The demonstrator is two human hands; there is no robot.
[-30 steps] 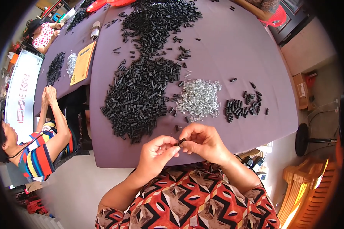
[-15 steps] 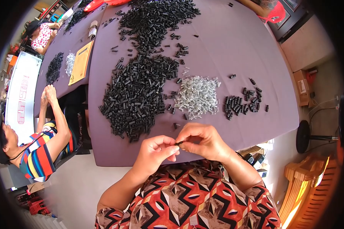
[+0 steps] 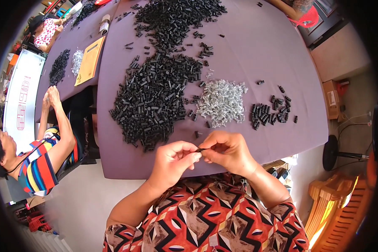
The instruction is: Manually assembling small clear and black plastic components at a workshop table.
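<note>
Purple tablecloth (image 3: 277,50) bears black parts (image 3: 151,101), springs (image 3: 221,103).

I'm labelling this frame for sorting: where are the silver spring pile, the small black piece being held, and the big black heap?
silver spring pile (image 3: 221,102), head view, pile's middle
small black piece (image 3: 200,149), head view, part showing between fingertips
big black heap (image 3: 155,98), head view, heap's middle

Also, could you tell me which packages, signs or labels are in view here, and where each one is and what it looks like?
Envelope: flat, tan-yellow, rectangular, on the table at upper left, beside a small heap of black parts.
Board: white, long, with red markings, at the far left beyond the table.
Box: brown cardboard with a pale label, on the floor to the right of the table.
No screens show.
</note>
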